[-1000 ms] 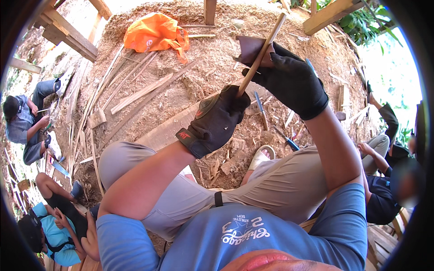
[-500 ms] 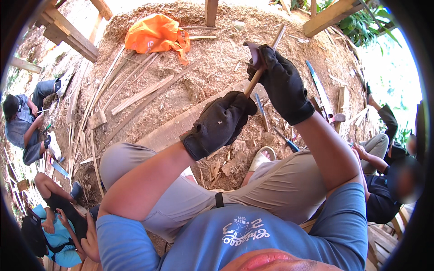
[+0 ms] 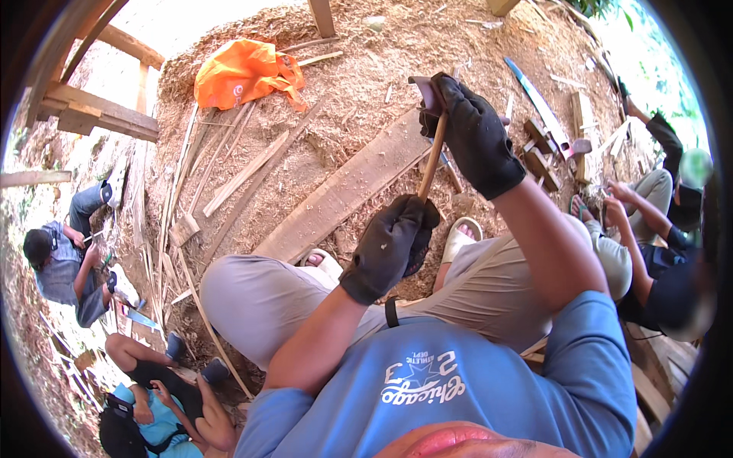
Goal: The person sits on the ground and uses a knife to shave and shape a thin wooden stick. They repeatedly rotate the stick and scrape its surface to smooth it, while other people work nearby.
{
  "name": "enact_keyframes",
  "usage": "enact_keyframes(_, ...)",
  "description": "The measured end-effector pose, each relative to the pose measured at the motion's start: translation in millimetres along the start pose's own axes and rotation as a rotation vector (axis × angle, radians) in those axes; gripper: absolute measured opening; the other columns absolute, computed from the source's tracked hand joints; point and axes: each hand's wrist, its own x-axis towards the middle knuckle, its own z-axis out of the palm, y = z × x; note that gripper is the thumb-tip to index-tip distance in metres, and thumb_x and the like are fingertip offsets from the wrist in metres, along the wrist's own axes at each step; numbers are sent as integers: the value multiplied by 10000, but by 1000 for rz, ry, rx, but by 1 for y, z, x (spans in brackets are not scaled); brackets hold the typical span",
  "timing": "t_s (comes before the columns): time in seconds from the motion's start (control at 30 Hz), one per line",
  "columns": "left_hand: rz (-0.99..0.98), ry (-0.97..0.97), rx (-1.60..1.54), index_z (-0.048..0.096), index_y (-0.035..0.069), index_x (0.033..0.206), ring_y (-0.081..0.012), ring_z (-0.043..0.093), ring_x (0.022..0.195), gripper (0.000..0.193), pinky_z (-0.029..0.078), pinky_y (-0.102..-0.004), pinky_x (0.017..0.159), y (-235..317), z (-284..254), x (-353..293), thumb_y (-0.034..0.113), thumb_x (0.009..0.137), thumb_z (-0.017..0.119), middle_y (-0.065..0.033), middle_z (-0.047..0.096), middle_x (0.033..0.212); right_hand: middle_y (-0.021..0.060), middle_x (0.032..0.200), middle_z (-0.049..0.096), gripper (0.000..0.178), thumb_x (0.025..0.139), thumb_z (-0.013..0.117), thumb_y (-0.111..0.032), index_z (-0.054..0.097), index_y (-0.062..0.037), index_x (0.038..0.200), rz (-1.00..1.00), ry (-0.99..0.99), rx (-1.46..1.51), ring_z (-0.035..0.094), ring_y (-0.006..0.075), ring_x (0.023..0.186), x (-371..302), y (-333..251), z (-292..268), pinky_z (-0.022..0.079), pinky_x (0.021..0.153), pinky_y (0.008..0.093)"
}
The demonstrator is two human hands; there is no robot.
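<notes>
A thin wooden stick (image 3: 433, 156) slants upward at one o'clock from the centre.
The left hand (image 3: 388, 248) clenches its fingers around the stick's lower end; the right hand (image 3: 477, 130) grasps a brown sheet (image 3: 429, 96) against it higher up. An orange bag (image 3: 243, 74) lies toward eleven o'clock.

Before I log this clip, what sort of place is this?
Likely an outdoor woodworking spot: wood shavings litter the ground, a broad plank lies among them, and a long-bladed tool lies farther right.
</notes>
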Motion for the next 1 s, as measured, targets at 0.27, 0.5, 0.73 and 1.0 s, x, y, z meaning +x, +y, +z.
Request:
enact_keyframes(0.27,-3,71,-302,575,151,1027,-59,377,463,226,297,-243,408,-53,-16,18,350,1105,499,63,410,651,65,878,652,479,1114,404,-459,644,-49,1052,93,-264,-305,602,181,808,-47,51,16,503,776,355)
enact_keyframes(0.5,-143,42,-180,593,134,1009,-59,365,478,283,298,-245,422,-42,-4,14,380,1114,500,58,433,647,28,833,567,465,1109,419,-464,625,-54,1028,94,3,-96,559,137,769,5,47,-19,492,741,323)
enact_keyframes(0.73,-67,269,-252,595,131,1053,-48,356,475,289,298,-240,432,-41,-8,20,397,1114,500,65,445,656,53,930,655,480,1129,401,-456,640,-40,1136,78,-210,-363,636,168,852,-48,52,17,523,789,334)
enact_keyframes(1.0,-137,169,-138,587,140,948,-51,356,483,291,283,-237,439,-57,-10,26,334,1125,464,70,433,628,28,880,613,477,1128,390,-471,607,-64,1006,-64,-195,-293,591,166,809,-31,80,-10,501,801,326)
